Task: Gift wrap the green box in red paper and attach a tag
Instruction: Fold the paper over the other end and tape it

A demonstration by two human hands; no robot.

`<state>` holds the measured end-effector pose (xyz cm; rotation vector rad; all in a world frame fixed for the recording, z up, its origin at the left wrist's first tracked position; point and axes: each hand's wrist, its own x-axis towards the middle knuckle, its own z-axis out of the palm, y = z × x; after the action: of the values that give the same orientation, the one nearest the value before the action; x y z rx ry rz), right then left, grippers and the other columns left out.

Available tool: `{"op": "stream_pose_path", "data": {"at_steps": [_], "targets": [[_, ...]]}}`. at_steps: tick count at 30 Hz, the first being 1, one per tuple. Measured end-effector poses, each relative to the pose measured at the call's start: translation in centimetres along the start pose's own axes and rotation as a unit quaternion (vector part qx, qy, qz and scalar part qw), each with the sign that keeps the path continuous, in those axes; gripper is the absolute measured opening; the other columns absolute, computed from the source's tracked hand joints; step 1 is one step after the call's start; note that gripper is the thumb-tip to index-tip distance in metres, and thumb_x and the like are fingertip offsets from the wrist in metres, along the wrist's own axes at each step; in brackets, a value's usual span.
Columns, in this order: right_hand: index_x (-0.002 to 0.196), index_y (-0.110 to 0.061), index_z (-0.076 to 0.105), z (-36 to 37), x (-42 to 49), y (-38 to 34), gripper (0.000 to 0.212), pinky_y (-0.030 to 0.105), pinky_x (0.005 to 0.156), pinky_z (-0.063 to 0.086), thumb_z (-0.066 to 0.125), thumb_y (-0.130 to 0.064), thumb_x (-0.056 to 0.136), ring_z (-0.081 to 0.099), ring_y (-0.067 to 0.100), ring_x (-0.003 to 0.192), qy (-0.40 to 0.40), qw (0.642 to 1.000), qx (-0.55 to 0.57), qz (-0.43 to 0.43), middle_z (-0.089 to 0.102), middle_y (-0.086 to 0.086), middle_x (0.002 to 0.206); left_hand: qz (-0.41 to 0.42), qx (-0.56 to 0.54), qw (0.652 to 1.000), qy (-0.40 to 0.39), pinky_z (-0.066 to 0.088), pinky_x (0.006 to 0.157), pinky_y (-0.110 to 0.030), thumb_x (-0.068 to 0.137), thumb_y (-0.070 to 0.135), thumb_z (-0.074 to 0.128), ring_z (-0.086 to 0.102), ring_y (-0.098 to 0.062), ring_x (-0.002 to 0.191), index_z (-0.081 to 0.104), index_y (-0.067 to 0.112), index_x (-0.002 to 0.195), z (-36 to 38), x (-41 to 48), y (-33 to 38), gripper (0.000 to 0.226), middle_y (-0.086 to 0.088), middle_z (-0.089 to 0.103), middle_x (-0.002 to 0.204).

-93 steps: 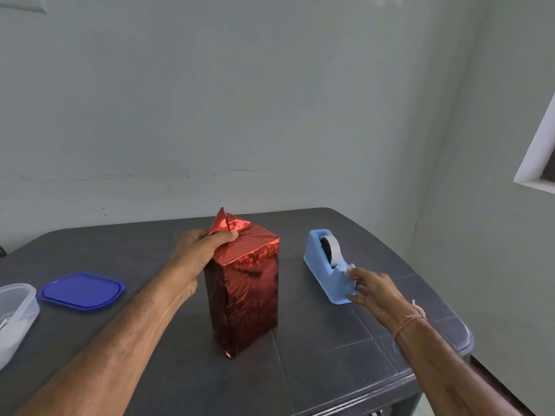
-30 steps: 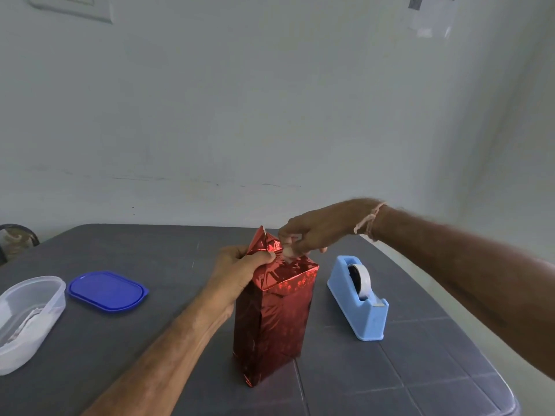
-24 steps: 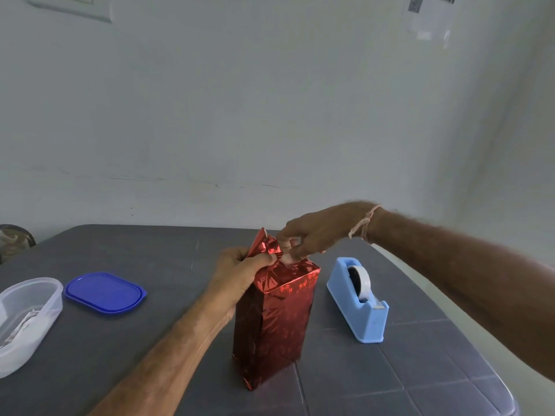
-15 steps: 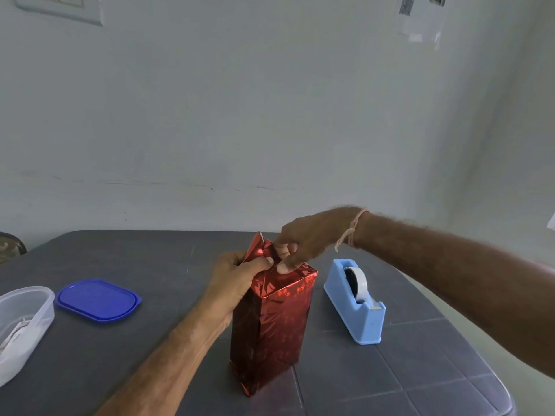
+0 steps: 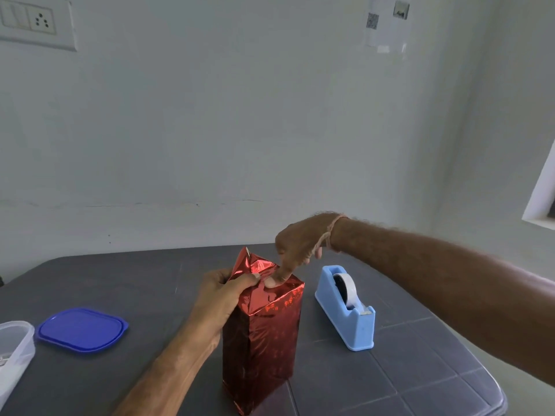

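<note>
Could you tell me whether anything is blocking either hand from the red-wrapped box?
Nothing visible does: the left hand grips the folded flap atop the red-wrapped box, and the right hand presses a finger onto its top.

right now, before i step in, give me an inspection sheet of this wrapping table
surface: dark grey table with a moulded tile pattern
job's things: red foil-wrapped box standing upright; its top flap sticks up; light blue tape dispenser to its right; no tag seen
clutter: blue lid and clear container at left
grippers: left hand grips the top flap; right hand presses one digit down on the top fold
cables: nothing seen
surroundings: pale wall, switch and socket plate top left, QR code paper top right, window recess at right edge
</note>
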<state>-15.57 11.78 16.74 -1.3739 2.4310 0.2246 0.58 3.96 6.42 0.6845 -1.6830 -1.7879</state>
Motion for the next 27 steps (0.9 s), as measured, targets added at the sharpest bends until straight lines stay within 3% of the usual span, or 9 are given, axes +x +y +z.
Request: {"op": "stream_pose_path", "data": {"at_steps": [3,9,12,16,23,27], "targets": [[0.114,-0.007,0.069,1.1,1.4,0.1,0.065,0.033,0.071,0.062,0.069,-0.065,0.086,0.071,0.018,0.093,-0.035,0.997,0.073,-0.016,0.072,0.003,0.104,0.002,-0.001,1.000,0.007,0.047,0.044,-0.012,0.090,0.012,0.073,0.069,-0.008,0.050,0.077,0.002,0.089,-0.1,0.2,0.0,0.011,-0.010,0.077,0.071],[0.100,-0.012,0.070,3.0,1.7,3.2,0.030,0.032,0.066,0.061,0.060,-0.040,0.101,0.074,0.024,0.086,0.004,0.966,0.255,-0.039,0.071,0.002,0.090,-0.007,-0.008,1.000,0.012,0.046,0.043,-0.013,0.089,0.009,0.074,0.065,-0.007,0.046,0.075,-0.005,0.092,-0.1,0.5,-0.2,0.014,-0.007,0.072,0.063],[0.095,-0.017,0.072,3.6,1.4,3.6,0.045,0.031,0.065,0.060,0.059,-0.060,0.096,0.073,0.017,0.083,0.038,0.954,0.295,-0.039,0.073,-0.003,0.088,-0.006,-0.009,1.000,0.011,0.048,0.046,-0.014,0.089,0.010,0.074,0.068,-0.010,0.051,0.076,-0.004,0.095,-0.2,0.7,-0.4,0.015,-0.011,0.075,0.071],[0.097,-0.024,0.071,5.1,1.2,2.7,0.058,0.035,0.078,0.064,0.064,-0.078,0.080,0.071,0.012,0.083,0.026,0.953,0.300,-0.033,0.074,-0.009,0.088,-0.002,-0.003,1.000,0.017,0.048,0.046,-0.015,0.090,0.011,0.074,0.068,-0.009,0.052,0.076,-0.002,0.094,-0.2,0.9,-0.7,0.013,-0.010,0.075,0.070],[0.110,-0.022,0.066,5.8,1.6,2.6,0.059,0.037,0.078,0.064,0.075,-0.070,0.077,0.069,0.018,0.106,0.054,0.940,0.336,-0.028,0.071,0.000,0.114,-0.002,0.004,1.000,0.018,0.049,0.046,-0.014,0.091,0.013,0.073,0.069,-0.010,0.052,0.075,0.001,0.092,0.0,1.0,-1.0,0.012,-0.008,0.075,0.069],[0.116,-0.019,0.066,6.6,1.5,3.1,0.055,0.036,0.078,0.064,0.076,-0.061,0.083,0.068,0.018,0.103,0.064,0.910,0.407,-0.039,0.071,0.002,0.118,-0.003,0.021,0.999,0.024,0.048,0.046,-0.014,0.090,0.016,0.074,0.069,-0.009,0.052,0.075,0.001,0.093,0.0,1.1,-1.0,0.015,-0.007,0.075,0.069]]}}
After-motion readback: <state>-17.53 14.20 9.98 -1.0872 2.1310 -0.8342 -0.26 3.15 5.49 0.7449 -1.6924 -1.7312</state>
